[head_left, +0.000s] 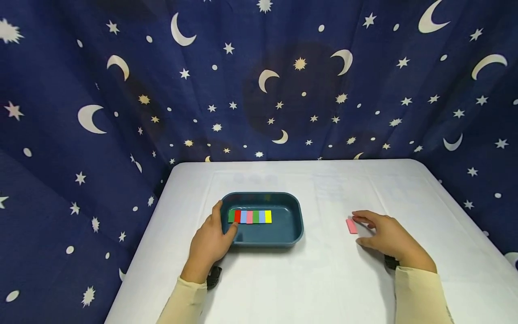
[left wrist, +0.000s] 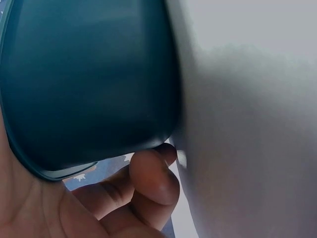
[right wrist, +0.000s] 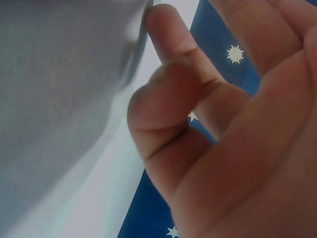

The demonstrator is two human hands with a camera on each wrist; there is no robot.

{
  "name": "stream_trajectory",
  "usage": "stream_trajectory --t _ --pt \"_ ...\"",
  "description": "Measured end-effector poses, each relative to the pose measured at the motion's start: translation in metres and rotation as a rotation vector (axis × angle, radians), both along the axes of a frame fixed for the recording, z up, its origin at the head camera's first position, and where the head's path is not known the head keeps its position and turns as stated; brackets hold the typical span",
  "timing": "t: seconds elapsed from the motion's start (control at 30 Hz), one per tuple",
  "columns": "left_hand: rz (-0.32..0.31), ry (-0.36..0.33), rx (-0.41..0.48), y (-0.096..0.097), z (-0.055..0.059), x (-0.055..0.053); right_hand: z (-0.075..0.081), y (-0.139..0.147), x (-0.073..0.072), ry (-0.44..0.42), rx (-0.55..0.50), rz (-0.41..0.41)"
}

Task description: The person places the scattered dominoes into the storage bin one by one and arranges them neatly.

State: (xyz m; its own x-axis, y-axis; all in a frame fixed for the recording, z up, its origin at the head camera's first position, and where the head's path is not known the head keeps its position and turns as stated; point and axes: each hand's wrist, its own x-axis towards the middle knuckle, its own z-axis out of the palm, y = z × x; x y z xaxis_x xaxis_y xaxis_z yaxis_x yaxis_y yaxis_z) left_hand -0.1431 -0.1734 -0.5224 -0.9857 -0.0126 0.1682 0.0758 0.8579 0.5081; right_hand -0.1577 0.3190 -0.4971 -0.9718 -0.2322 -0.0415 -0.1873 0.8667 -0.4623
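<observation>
A dark teal tray (head_left: 283, 231) stands on the white table, left of centre. Inside it, several small coloured strips (head_left: 249, 217) lie side by side in a row: green, red, light blue, pink and yellow. My left hand (head_left: 208, 243) holds the tray at its left end, the thumb at the near rim and the fingers along the outer side. In the left wrist view the palm meets the rim and the fingers bend below it. A single pink strip (head_left: 351, 226) lies on the table at right. Beside it is my right hand (head_left: 382, 234), thumb and fingers apart, fingertips close to the strip's edge.
The white-covered table (head_left: 323, 288) has rounded far corners. A dark blue curtain (head_left: 243, 90) with moons and stars hangs behind it and along the sides. Dark wrist devices (head_left: 213, 277) show under both wrists.
</observation>
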Motion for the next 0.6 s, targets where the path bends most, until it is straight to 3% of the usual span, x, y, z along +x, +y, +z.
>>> stream_trajectory --t 0.3,0.6 --pt "-0.014 0.026 0.003 0.0031 0.0062 -0.0016 0.0055 0.0047 0.0000 0.045 -0.023 0.027" --pt "-0.015 0.016 0.009 0.0014 0.0036 0.0024 -0.0039 0.0033 0.0034 0.034 -0.038 0.039"
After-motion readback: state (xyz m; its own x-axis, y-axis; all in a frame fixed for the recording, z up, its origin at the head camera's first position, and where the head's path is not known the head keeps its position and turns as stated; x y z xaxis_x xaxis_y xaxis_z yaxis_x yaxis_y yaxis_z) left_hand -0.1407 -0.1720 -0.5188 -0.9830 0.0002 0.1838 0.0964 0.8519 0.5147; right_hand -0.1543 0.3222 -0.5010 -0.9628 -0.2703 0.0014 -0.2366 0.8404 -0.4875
